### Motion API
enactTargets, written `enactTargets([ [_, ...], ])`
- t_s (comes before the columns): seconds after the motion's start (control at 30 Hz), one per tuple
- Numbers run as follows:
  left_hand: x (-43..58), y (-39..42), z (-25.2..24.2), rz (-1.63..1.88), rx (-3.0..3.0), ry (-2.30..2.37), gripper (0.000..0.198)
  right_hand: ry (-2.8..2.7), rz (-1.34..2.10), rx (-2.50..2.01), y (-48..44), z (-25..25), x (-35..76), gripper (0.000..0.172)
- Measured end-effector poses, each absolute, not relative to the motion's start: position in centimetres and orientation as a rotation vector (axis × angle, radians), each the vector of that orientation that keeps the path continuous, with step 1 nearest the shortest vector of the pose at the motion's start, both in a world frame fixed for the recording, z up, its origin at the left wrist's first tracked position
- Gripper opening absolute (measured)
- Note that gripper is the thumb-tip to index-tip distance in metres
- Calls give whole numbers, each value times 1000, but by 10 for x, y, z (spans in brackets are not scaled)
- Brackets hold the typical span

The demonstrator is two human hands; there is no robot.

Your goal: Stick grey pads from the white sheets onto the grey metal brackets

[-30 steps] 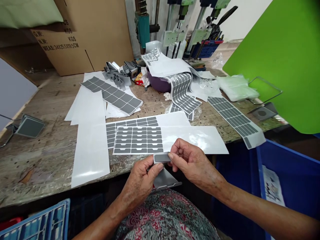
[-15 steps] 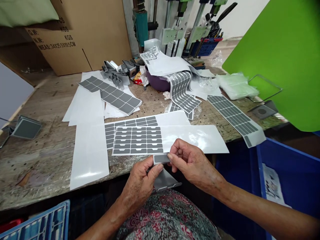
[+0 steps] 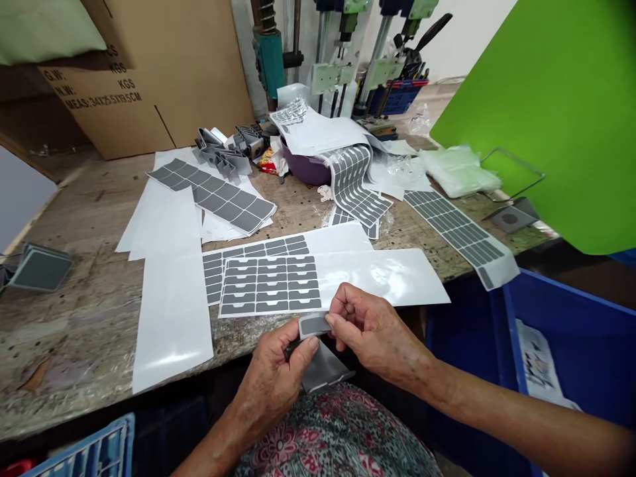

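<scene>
A bent grey metal bracket (image 3: 322, 368) sits over my lap, pinched from the left by my left hand (image 3: 278, 377). My right hand (image 3: 372, 331) presses a small grey sticker (image 3: 315, 325) on the bracket's top flange, thumb and fingers closed on it. Just beyond the hands, at the table's front edge, lies a white backing sheet (image 3: 377, 275) with rows of grey stickers (image 3: 271, 286) on its left half.
More sticker sheets (image 3: 218, 197) and blank white backings (image 3: 171, 318) cover the worn table (image 3: 74, 344). A pile of grey brackets (image 3: 226, 149), a purple bowl (image 3: 305, 169), a cardboard box (image 3: 163, 59) and press tools stand at the back. Blue bins (image 3: 571, 338) flank my lap; a green board (image 3: 556, 112) is at right.
The hands stay on the bracket and sticker, shifting slightly left and lower in view as the camera turns a little right. The right thumb keeps pressing the sticker.
</scene>
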State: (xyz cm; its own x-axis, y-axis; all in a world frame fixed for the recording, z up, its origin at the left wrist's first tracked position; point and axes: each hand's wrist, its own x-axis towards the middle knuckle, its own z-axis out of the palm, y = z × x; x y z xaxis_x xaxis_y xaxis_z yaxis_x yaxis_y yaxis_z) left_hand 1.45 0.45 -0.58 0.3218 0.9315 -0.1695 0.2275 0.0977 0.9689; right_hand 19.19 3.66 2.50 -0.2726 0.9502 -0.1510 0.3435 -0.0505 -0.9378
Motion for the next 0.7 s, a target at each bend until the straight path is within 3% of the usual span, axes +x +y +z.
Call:
enactTargets([
  [0.23, 12, 4, -8, 795, 1329, 1144, 37, -1762, 1241, -1362, 36, 21, 189, 11],
  [0.47, 15, 3, -12, 882, 1233, 1290, 44, -2111, 839, -1266, 35, 14, 194, 5],
  [0.7, 15, 3, -17, 921, 1188, 1319, 46, -1935, 1067, -1257, 40, 13, 190, 13],
])
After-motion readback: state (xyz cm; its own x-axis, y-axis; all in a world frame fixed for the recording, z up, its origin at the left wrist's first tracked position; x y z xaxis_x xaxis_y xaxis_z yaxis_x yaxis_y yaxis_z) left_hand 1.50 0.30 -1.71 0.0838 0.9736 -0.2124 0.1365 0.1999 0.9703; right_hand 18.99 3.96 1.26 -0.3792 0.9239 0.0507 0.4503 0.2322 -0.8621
